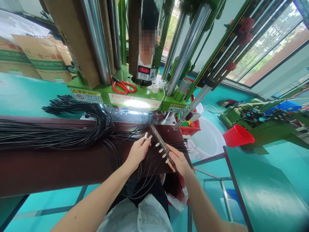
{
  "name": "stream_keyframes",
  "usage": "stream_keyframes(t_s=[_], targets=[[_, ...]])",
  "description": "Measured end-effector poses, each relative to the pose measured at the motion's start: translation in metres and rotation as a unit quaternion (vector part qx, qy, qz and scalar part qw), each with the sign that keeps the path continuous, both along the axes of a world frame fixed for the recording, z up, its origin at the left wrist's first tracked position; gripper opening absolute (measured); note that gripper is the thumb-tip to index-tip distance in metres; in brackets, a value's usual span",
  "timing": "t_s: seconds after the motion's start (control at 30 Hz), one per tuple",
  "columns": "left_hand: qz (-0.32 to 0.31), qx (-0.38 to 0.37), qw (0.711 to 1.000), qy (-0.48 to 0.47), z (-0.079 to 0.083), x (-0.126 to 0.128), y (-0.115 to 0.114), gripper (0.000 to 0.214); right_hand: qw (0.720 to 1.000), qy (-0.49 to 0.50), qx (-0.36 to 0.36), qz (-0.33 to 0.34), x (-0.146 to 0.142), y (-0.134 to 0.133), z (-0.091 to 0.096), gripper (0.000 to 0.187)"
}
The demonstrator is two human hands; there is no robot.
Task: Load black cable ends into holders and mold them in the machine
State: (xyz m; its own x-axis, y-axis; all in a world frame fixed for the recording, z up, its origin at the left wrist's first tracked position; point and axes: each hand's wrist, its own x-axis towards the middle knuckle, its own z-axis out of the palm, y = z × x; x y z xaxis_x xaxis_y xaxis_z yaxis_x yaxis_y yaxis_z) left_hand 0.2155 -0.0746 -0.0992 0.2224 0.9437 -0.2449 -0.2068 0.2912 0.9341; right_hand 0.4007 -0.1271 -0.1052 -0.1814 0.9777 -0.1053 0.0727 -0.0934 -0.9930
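My right hand (180, 158) is closed around the lower end of a long dark metal bar (157, 136), held tilted over the bench. Several small white connectors (163, 155) stick out along the bar's left side. Close to its upper part, my left hand (138, 150) pinches a small shiny piece (146, 135) between thumb and finger; its exact kind is too small to tell. Thin black cables (142, 127) run behind both hands from the machine's base. A large bundle of black cables (60, 135) lies on the brown bench (60, 174) to the left.
A green press machine (101, 93) with steel columns stands ahead, red-handled scissors (123, 87) on its ledge. On the right are a red bin (238, 135), a white tub (222, 141) and a green table (277, 187). Cardboard boxes (38, 61) stand back left.
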Motion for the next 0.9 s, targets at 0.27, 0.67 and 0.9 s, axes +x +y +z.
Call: stream_keyframes(t_s=[0.27, 0.67, 0.9], targets=[[-0.042, 0.012, 0.998, 0.036, -0.002, 0.001, 0.003, 0.033, 1.0, -0.002, 0.006, 0.019, -0.001, 0.0, 0.007, 0.045], [-0.06, -0.008, 0.997, 0.044, -0.005, -0.004, 0.002, 0.032, 0.992, -0.099, 0.012, 0.077, 0.0, 0.001, 0.009, 0.049], [-0.069, 0.025, 0.997, 0.012, 0.004, -0.012, 0.002, 0.038, 0.998, -0.024, 0.002, 0.055, 0.002, 0.001, 0.001, 0.047]])
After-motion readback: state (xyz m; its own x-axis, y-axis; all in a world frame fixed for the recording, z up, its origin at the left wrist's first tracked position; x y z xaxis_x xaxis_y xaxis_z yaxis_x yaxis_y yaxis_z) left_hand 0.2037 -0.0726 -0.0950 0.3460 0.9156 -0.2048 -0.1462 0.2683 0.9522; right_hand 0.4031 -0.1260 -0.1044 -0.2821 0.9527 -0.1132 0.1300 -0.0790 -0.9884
